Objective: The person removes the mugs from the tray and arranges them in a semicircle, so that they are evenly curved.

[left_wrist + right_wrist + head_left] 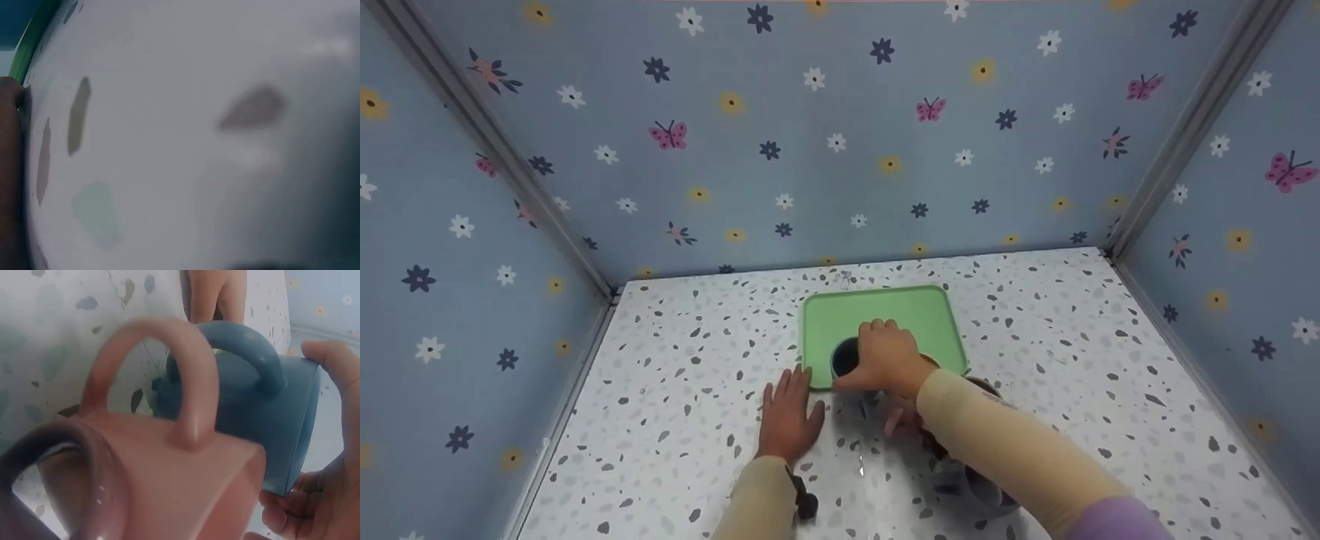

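Note:
My right hand (885,360) grips a blue mug (242,405) by its rim, thumb on one side and fingers on the other. In the head view the blue mug stands at the front left part of a green tray (877,304). A pink mug (152,472) is close beside it, mostly covered by my right arm in the head view. Nearer the right wrist camera is a dark mauve mug (107,489), cut off by the frame. My left hand (791,420) lies flat on the table, its fingertips at the tray's front left corner.
A grey mug (994,495) stands on the speckled white table (682,420), partly under my right forearm. Blue flowered walls (840,180) enclose the table at the back and both sides.

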`<state>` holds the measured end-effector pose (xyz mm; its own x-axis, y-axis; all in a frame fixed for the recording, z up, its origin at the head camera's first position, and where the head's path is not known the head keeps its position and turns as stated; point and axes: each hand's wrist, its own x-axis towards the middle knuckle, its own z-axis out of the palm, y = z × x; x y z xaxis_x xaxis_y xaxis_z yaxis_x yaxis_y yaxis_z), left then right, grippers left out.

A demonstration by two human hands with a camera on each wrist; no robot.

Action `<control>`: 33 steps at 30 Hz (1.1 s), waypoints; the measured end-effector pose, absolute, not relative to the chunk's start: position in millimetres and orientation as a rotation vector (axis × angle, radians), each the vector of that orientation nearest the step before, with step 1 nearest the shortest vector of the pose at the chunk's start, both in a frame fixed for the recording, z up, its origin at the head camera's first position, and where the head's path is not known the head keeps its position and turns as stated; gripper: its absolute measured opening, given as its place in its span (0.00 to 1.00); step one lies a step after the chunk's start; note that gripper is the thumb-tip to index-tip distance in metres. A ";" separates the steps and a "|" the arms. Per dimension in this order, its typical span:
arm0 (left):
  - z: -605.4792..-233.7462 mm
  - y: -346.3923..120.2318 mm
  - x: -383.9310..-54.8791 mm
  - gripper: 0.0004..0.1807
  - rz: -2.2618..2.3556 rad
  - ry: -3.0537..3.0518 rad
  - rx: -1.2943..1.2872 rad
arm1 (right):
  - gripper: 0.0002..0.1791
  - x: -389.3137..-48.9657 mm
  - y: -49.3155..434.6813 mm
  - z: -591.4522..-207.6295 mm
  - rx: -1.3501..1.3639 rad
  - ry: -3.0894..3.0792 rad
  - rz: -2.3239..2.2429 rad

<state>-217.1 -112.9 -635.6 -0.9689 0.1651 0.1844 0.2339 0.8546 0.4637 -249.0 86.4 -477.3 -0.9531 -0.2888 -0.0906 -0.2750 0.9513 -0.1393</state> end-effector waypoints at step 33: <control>-639.1 -113.4 -218.8 0.36 -0.704 -2.915 -0.348 | 0.56 -212.3 76.2 -483.2 -0.558 2.979 0.169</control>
<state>-218.8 -113.4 -639.1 -0.9660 0.1930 0.1718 0.2501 0.8653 0.4343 -212.3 76.2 -483.2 -0.9270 -0.3540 -0.1238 -0.3657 0.9264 0.0896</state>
